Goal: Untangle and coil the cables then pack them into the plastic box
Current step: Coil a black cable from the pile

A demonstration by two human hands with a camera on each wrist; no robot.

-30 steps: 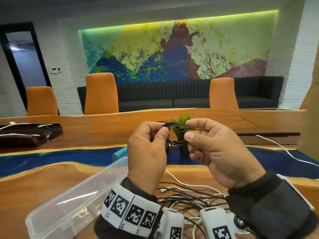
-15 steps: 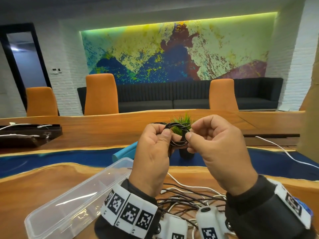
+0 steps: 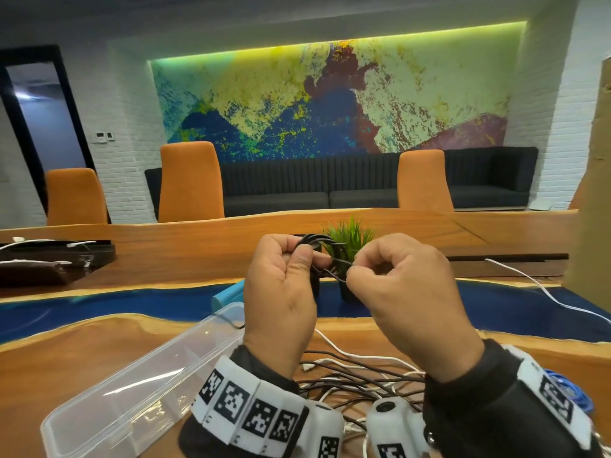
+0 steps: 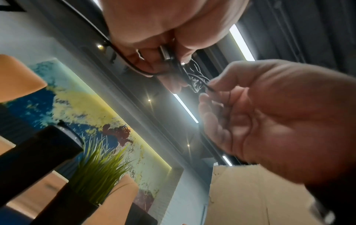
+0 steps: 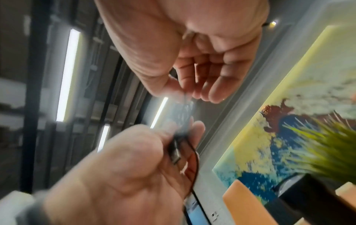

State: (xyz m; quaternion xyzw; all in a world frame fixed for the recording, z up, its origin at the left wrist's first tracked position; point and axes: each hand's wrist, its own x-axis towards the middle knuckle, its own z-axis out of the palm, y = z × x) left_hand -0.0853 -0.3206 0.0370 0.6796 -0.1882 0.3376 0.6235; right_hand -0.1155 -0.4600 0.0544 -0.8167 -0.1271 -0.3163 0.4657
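The clear rectangular plastic box [image 3: 139, 385] lay empty on the wooden table, left of the hands. The small black coiled cable [image 3: 314, 246], held aloft, was pinched by the left hand [image 3: 281, 292]. Since the previous second, its loose end had been drawn out rightward, pinched in the right hand [image 3: 406, 299], suggesting the coil was being secured before packing.
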